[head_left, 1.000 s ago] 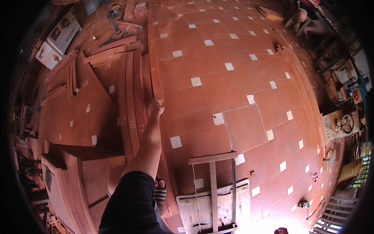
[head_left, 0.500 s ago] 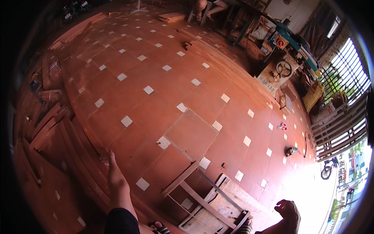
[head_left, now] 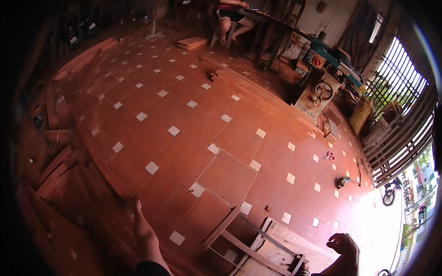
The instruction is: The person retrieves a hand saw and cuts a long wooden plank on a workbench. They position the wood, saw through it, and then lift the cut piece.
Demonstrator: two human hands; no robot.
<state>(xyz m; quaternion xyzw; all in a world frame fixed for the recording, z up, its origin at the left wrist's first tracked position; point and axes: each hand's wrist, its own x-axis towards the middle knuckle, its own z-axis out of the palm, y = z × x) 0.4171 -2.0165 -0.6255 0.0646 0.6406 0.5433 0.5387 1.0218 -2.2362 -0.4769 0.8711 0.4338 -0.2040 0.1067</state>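
My left hand (head_left: 145, 234) reaches forward beside long reddish wooden boards (head_left: 99, 211) on the left. Its thumb points ahead, while the other fingers are mostly lost in shadow, so I cannot tell whether they touch the boards. On the right, my right hand (head_left: 343, 244) hangs in the air with loosely bent fingers and nothing visible in them. Between my hands stands a small wooden frame (head_left: 248, 246), close to my feet. A pale, worn wooden panel (head_left: 281, 239) lies under or against it; which one I cannot tell.
Planks (head_left: 258, 92) lie across the tiled floor toward a woodworking machine (head_left: 322, 87) with a handwheel. Red-handled scissors (head_left: 328, 156) and a power tool (head_left: 343, 182) with a cord lie right. Another person (head_left: 230, 20) sits at the back near a fan (head_left: 159, 10). A slatted gate (head_left: 400, 138) borders the bright doorway.
My view has tilted up, showing more of the seated person and the fan. My left hand appears lower and slightly right; the right hand has barely changed.
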